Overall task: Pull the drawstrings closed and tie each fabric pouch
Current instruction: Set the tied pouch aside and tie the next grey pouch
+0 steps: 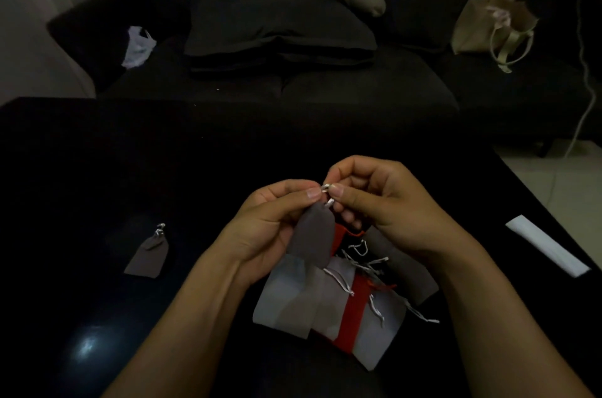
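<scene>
Two bare forearms reach up from the bottom edge toward the middle of the view, over a glossy black table [97,169] that fills the lower half. At twelve o'clock beyond the table stands a dark sofa [325,85] with a big grey cushion [277,23]; a beige tote bag [492,26] sits on it at two o'clock and a crumpled white plastic bag [136,46] at ten o'clock. Below the hands, toward five o'clock, lies a loose heap of flat fabric pouches [335,306], pale grey, red and black, their white cords straggling over one another. A white paper strip [547,248] lies at three o'clock near the table's edge. At nine o'clock, well apart from the heap, rests a small brown drawstring pouch [146,254] with its neck gathered and knotted. The left hand [270,228] grips a second small brown pouch [312,241], held above the heap, thumb pressed at its neck. The right hand [378,199] pinches that pouch's white drawstring [326,192] between thumb and curled fingers, touching the left thumb.
</scene>
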A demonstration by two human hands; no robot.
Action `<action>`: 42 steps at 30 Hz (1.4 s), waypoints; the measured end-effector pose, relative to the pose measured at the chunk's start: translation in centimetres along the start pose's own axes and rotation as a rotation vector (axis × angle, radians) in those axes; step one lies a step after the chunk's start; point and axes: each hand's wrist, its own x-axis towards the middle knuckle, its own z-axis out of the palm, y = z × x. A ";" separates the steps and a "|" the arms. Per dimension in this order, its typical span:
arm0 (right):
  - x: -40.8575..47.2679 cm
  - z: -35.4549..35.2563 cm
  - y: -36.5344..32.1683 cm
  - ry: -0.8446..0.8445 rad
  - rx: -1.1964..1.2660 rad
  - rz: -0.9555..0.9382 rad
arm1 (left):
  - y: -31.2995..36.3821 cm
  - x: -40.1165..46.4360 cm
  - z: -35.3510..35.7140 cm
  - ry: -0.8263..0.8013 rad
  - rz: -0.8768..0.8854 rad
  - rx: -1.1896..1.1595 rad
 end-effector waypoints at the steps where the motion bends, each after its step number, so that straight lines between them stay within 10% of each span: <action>1: 0.0 -0.3 0.0 0.032 0.014 0.004 | 0.0 0.0 0.0 0.014 0.015 -0.020; 10: -0.3 -1.1 0.0 0.086 -0.527 -0.038 | -0.3 0.3 -0.5 0.220 0.270 0.375; 16: 0.4 0.5 0.8 0.052 -0.768 -0.151 | -0.5 0.1 -0.9 0.032 0.271 0.641; 29: 0.2 -0.2 0.9 0.157 -0.137 0.055 | -0.5 0.1 -0.6 -0.065 0.319 0.478; 42: 0.7 0.1 2.1 0.232 -0.049 0.145 | -1.6 0.5 -0.4 0.059 0.519 0.603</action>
